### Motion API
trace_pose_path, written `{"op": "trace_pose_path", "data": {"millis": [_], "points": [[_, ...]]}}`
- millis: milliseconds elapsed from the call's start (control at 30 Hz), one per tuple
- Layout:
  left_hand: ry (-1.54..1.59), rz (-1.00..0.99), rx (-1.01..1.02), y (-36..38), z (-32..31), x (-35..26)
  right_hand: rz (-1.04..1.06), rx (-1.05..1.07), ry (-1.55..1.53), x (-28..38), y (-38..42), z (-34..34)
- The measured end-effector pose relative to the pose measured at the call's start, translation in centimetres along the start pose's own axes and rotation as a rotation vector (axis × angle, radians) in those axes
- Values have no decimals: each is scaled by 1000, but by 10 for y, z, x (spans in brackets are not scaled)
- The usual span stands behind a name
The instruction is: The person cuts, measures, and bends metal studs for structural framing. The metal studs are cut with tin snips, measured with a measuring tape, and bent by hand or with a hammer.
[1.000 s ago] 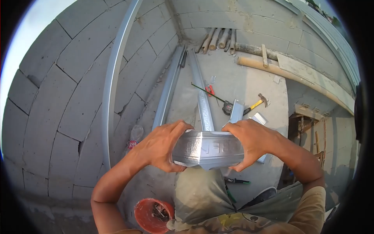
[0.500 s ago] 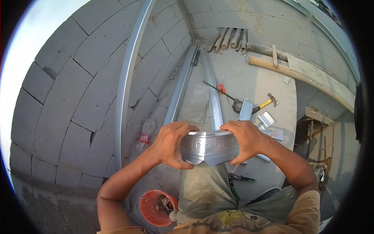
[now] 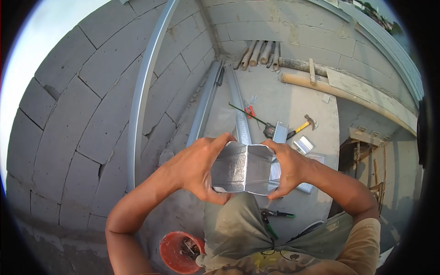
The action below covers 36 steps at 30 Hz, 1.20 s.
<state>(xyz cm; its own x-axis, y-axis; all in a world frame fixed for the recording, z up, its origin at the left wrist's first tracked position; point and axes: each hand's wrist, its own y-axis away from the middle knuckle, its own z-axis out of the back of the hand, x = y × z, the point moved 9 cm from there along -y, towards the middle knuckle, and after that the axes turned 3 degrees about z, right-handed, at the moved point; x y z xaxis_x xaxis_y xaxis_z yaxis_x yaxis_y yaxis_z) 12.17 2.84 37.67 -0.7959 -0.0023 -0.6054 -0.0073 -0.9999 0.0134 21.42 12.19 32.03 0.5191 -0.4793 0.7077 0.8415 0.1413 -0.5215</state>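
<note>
Between my two hands is a short piece of silver metal trim (image 3: pixel 227 167), bent to an angle with a bright crease down its middle. My left hand (image 3: pixel 197 167) is closed around its left end, thumb below and fingers at the top edge. At the right end, my right hand (image 3: pixel 293 167) grips it the same way. Its inner, hollow-looking side faces me. Below the piece are my knee and a pair of green-handled snips (image 3: pixel 270 215) on the floor.
A red bucket (image 3: pixel 167 250) holding scraps stands at lower left. Beyond my hands lie a tape measure (image 3: pixel 270 130), a hammer (image 3: pixel 300 128), cut metal pieces (image 3: pixel 304 145) and long metal profiles (image 3: pixel 204 105). Block walls (image 3: pixel 91 114) rise left and behind; bamboo poles (image 3: pixel 293 79) lie at the back.
Both hands have turned the metal trim, so its inner side now shows instead of the patterned outer face. The camera view has shifted slightly.
</note>
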Motion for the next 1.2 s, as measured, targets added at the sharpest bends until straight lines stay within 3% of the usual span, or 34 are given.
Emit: {"op": "trace_pose_path", "data": {"millis": [67,133,200,233,267,300,333,400,467,500,567,667,700,733,767,800,833,867,900,933,967,1000,1067,1133,1200], "points": [[-131,99,108,-10,0,10,-345,252,207,-22,3,-2],[-286,181,220,-13,-6,24,-388,309,300,-18,-4,3],[-457,3,153,-18,-5,16,-381,389,503,-12,-5,8],[-457,-23,151,-15,-5,12,-188,245,583,2,-12,22],[-438,-209,-52,-11,11,-13,-202,227,618,3,-9,32],[-408,-406,-248,-1,26,-37,-69,160,563,21,-10,38],[-410,-422,-296,3,26,-45,61,94,505,37,-8,40],[-392,-479,-331,15,19,-59,83,19,474,37,2,37],[-104,-531,-463,27,27,-66,241,-67,238,59,4,32],[-89,-564,-447,30,20,-73,219,-85,264,60,-2,26],[81,-422,-639,35,29,-65,401,-261,-60,80,-7,27],[68,-564,-564,27,26,-65,392,-242,-61,70,-6,20],[74,-571,-544,27,27,-48,75,-28,-92,39,0,7],[-8,-438,-429,19,20,-17,69,-36,-94,45,4,18],[-91,-305,-321,12,11,4,-195,175,38,31,7,15],[-88,-302,-319,8,14,-7,-458,386,168,16,19,13],[-192,-12,-12,-9,-4,-3,-514,518,324,13,24,13],[-291,279,298,-8,-22,12,-518,514,318,12,25,16],[-295,40,122,-15,-8,-11,-419,431,409,17,19,26],[-292,42,129,-19,-6,-12,-318,345,499,25,14,37],[-366,-290,-104,-19,11,-46,-27,158,630,52,7,57],[-438,-625,-348,-3,25,-77,-17,163,637,55,10,57],[-498,-661,-369,3,19,-93,138,-21,478,75,17,60],[-56,-716,-584,16,25,-77,250,-89,423,77,19,46],[57,-690,-622,11,19,-79,402,-287,21,91,13,42]]}}
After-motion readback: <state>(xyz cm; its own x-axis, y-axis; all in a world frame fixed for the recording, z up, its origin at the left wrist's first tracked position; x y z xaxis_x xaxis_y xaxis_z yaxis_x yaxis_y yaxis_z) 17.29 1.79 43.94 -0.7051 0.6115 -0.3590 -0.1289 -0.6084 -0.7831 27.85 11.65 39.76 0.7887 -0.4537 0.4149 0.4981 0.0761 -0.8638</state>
